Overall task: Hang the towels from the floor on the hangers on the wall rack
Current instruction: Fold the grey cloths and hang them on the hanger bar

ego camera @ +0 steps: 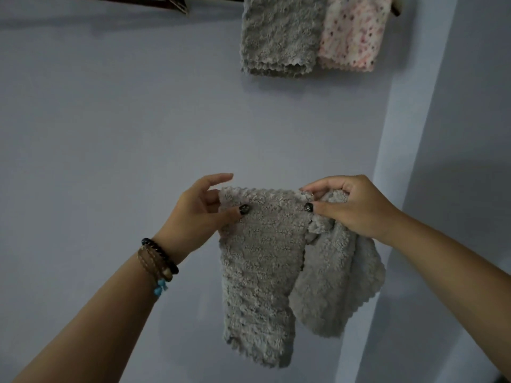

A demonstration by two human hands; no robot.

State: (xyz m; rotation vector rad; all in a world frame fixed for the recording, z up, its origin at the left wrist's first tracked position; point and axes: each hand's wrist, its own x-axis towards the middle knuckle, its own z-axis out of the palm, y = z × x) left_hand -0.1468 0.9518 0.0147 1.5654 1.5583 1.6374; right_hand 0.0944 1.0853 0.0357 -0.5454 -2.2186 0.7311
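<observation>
Both hands pinch a grey towel's [260,261] top edge, left hand [193,217] at one corner, right hand [351,208] at the other. Two hung towels [279,37] sit above the right hand.

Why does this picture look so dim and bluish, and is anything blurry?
Head view: dim, flat light with a blue cast; soft shadows on the pale wall. The fluffy grey towel and both hands, left hand and right hand, look fairly sharp; the edges bend slightly.
</observation>
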